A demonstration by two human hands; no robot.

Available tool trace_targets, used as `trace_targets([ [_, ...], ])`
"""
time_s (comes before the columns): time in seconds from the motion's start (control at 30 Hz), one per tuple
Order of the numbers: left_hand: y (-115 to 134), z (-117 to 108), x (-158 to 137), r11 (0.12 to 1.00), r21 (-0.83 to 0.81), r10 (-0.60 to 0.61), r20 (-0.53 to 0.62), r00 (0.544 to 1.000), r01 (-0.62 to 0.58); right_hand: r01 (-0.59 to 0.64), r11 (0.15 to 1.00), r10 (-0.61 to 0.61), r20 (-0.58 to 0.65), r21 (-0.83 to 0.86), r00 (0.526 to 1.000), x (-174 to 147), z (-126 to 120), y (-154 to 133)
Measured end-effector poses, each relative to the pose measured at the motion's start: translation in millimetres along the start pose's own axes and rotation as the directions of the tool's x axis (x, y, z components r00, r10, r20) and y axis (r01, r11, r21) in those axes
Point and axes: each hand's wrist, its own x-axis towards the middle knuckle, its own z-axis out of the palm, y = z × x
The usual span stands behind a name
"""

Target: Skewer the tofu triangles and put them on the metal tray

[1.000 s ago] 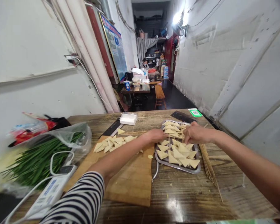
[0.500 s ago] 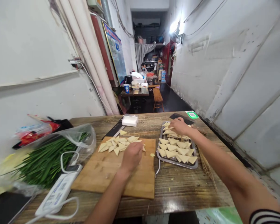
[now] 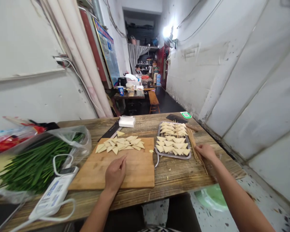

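My left hand (image 3: 115,172) is closed over the wooden cutting board (image 3: 91,175), thumb pressed to the fingers; what it holds, if anything, is hidden. Just beyond it lies a heap of pale yellow tofu-skin-like triangles (image 3: 120,145). On the right, my right hand (image 3: 205,151) pinches at a bundle of thin bamboo skewers (image 3: 195,149) lying beside a metal tray (image 3: 170,156). Rows of similar triangles on skewers (image 3: 175,145) fill the tray, with several skewer ends sticking up at its far side.
A knife (image 3: 111,130) and white box (image 3: 127,121) lie behind the board, a dark blade (image 3: 176,118) behind the tray. At left are bagged green chives (image 3: 38,164) and a white power strip (image 3: 54,190) with cables. A person (image 3: 137,70) sits far back.
My right hand has moved from the tray's far end to the skewer bundle on its right. My left hand has drawn back from the heap toward me. The view has shifted slightly right.
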Motion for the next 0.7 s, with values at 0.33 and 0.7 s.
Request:
trace_targets([
  [0.33,0,-2,-7,0.999,-0.022,0.045,0.076,0.996,-0.043,-0.036,0.997,0.033,-0.038,-0.068,0.999,-20,-4,-6],
  [0.7,-3,-1,-6,0.999,-0.037,0.035,0.078,0.996,-0.033,0.099,0.995,-0.098,-0.029,0.030,0.995,-68,3,24],
])
